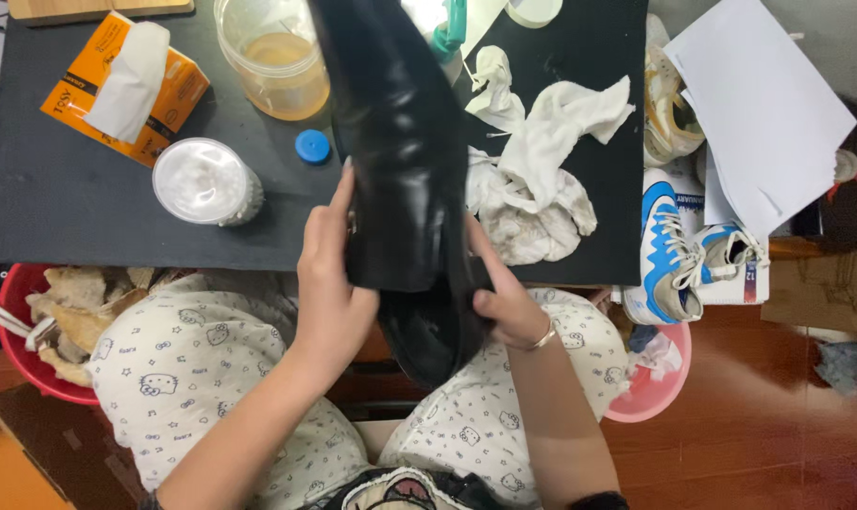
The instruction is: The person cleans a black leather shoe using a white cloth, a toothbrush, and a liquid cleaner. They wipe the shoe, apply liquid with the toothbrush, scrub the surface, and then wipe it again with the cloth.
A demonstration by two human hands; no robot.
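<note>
Both hands (334, 283) around black shoe (400, 161)

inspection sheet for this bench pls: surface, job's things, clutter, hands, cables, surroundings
Surface: black mat, crowded.
Job's things: black shoe, held over the mat edge.
Clutter: white rags, tissue box, tub of amber liquid, white lidded jar, blue cap, papers.
Hands: left hand and right hand both grip the shoe.
Cables: nothing seen.
Surroundings: blue-white sneakers, red basin of scraps, pink basin, wood floor.
</note>
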